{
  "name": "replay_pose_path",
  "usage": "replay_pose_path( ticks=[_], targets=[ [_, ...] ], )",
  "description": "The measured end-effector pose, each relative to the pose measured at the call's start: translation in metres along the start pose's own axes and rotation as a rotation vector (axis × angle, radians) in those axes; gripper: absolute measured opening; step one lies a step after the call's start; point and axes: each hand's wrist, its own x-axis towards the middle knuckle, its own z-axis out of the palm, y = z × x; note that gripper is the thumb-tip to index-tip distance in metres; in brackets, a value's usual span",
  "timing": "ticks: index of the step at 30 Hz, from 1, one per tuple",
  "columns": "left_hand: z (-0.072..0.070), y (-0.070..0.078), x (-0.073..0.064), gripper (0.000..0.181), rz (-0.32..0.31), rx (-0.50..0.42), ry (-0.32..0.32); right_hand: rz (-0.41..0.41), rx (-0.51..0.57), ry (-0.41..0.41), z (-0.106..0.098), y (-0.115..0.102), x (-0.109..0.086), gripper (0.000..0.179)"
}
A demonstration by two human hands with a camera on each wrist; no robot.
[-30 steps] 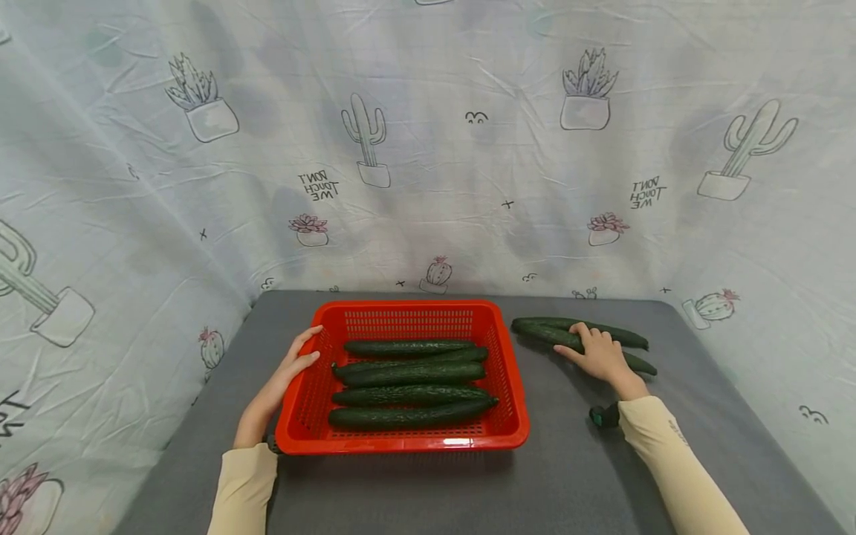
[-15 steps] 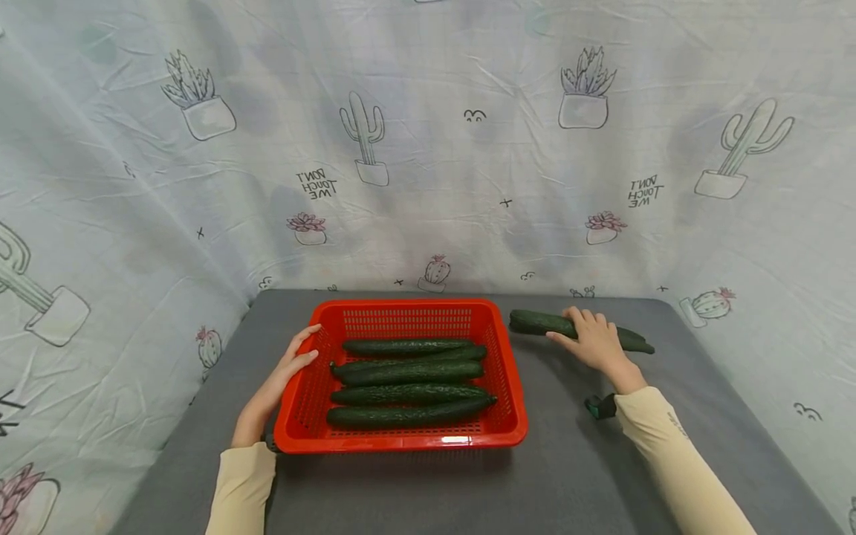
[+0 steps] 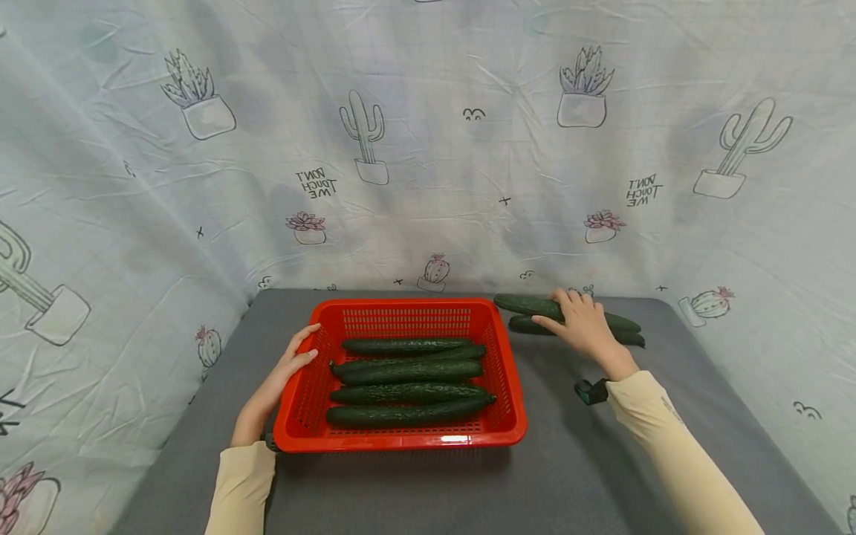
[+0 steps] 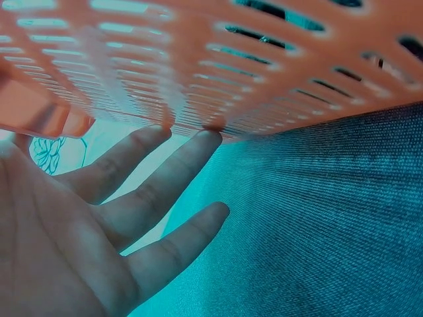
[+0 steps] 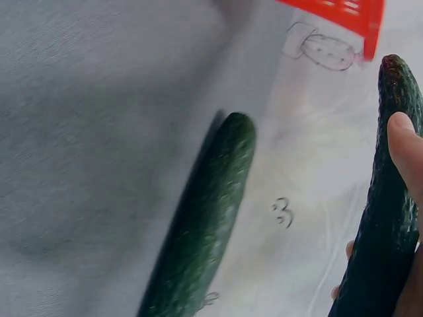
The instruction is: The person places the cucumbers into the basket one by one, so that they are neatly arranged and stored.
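My right hand (image 3: 580,321) grips a dark green cucumber (image 3: 524,304), raised over another cucumber (image 3: 530,325) that lies on the grey table. In the right wrist view the thumb (image 5: 404,142) presses along the held cucumber (image 5: 380,264), and the other cucumber (image 5: 205,221) lies below. My left hand (image 3: 277,383) rests at the left rim of the red plastic basket (image 3: 401,444), thumb and one finger over the rim. Seen from the left wrist, three spread, straight fingers (image 4: 162,181) reach along the outside of its slotted wall (image 4: 198,66). Several cucumbers (image 3: 411,373) lie side by side inside the basket.
The grey table (image 3: 548,475) ends at a pale cloth backdrop (image 3: 428,186) with cactus drawings, which also closes off both sides. The basket's right rim (image 3: 510,371) stands between the right hand's cucumbers and those inside.
My right hand has lifted one of the two cucumbers at the right and moved it up and left, toward the basket's back right corner. The left hand stays on the rim.
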Motion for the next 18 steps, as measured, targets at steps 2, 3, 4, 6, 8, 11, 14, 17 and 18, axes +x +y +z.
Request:
replay_pose_path(
  ticks=[2, 3, 4, 6, 8, 11, 14, 17, 18],
  targets=[
    [0.0, 0.0, 0.0, 0.053, -0.001, -0.003, 0.002, -0.009, 0.003, 0.006, -0.003, -0.005, 0.003, 0.06],
    [0.0, 0.0, 0.0, 0.053, -0.002, -0.001, 0.003, -0.014, 0.003, 0.008, -0.004, -0.008, 0.005, 0.059],
    [0.0, 0.0, 0.0, 0.053, -0.001, 0.002, 0.002, -0.019, 0.006, 0.011, -0.006, -0.011, 0.007, 0.058],
    [0.0, 0.0, 0.001, 0.054, 0.001, -0.005, -0.002, -0.032, 0.009, 0.023, -0.008, -0.018, 0.01, 0.057],
    [0.0, 0.0, 0.001, 0.053, 0.0, -0.012, -0.003, -0.048, 0.013, 0.037, -0.01, -0.025, 0.013, 0.058],
    [0.0, 0.0, 0.001, 0.053, 0.002, -0.008, -0.002, -0.071, 0.008, 0.053, -0.011, -0.036, 0.018, 0.059],
    [0.0, 0.0, 0.0, 0.053, 0.001, 0.015, 0.007, -0.074, -0.006, 0.036, -0.012, -0.046, 0.024, 0.059],
    [0.0, 0.0, 0.0, 0.054, 0.0, 0.036, 0.012, -0.077, -0.026, 0.012, -0.01, -0.055, 0.03, 0.056],
    [0.0, 0.0, 0.0, 0.054, 0.003, 0.044, 0.013, -0.081, -0.032, 0.009, -0.01, -0.058, 0.031, 0.055]
  ],
)
